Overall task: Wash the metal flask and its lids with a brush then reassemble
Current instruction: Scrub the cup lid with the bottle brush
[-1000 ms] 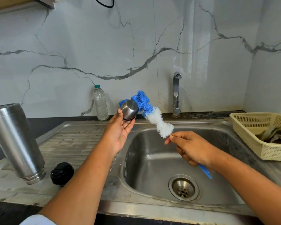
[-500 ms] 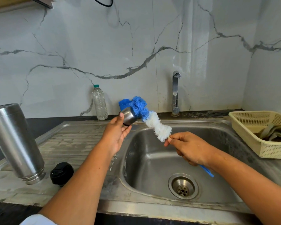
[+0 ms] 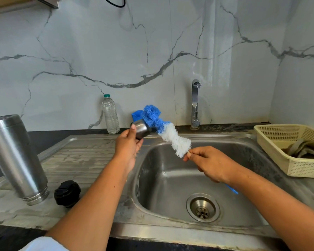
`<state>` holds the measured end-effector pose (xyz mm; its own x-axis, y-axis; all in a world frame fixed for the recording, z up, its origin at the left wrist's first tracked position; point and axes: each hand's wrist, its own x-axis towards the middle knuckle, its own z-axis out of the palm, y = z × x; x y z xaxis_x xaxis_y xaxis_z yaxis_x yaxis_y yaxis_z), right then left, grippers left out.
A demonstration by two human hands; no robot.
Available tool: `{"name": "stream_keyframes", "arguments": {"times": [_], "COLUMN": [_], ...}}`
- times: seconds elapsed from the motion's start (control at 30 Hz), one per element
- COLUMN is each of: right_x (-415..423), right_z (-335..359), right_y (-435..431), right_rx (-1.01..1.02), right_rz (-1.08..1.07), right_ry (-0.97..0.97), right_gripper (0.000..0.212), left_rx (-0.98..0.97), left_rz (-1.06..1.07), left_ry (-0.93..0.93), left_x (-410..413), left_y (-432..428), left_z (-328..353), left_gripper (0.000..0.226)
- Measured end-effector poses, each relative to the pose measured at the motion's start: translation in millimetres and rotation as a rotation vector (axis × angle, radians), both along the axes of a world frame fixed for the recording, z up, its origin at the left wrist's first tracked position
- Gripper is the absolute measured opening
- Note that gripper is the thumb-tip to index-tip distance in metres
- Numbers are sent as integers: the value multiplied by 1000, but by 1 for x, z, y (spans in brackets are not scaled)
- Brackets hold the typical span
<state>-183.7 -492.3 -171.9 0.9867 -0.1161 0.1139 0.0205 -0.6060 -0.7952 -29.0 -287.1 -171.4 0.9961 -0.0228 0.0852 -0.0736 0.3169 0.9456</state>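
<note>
Above the sink's (image 3: 170, 178) edge, centre frame, left hand (image 3: 128, 147) pinches the steel cup lid (image 3: 143, 129), right hand (image 3: 209, 163) grips the bottle brush (image 3: 170, 134) against it, presumably so drips fall inside.

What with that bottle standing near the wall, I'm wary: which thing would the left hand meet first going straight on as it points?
Probably the brush's blue bristles, against the steel lid that the left hand holds; the bottle stands left of that line. Depth is uncertain.
</note>
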Motion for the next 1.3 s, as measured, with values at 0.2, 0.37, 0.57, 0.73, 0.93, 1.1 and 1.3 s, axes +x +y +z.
{"name": "stream_keyframes", "arguments": {"times": [0.2, 0.37, 0.57, 0.73, 0.93, 1.1, 1.3], "right_x": [6, 5, 7, 3, 8, 6, 4], "right_z": [-7, -8, -7, -7, -8, -10, -7], "right_y": [2, 1, 0, 2, -6, -12, -8], "right_rx": [-41, -80, -34, -91, -73, -149, -125], "right_rz": [6, 51, 2, 79, -74, -106, -153], "right_ry": [-4, 16, -30, 17, -23, -8, -51], "right_gripper": [27, 26, 25, 25, 27, 25, 22], "left_rx": [-160, -348, -242, -447, -350, -229, -128], "left_rz": [-123, -21, -152, -39, -182, -176, -132], "left_ry": [158, 216, 192, 220, 131, 72, 5], "left_x": [0, 6, -4, 8, 6, 6, 5], "left_y": [1, 7, -5, 14, 6, 0, 2], "left_z": [-2, 2, 1, 2, 4, 3, 1], "left_gripper": [33, 41, 34, 42, 36, 24, 14]}}
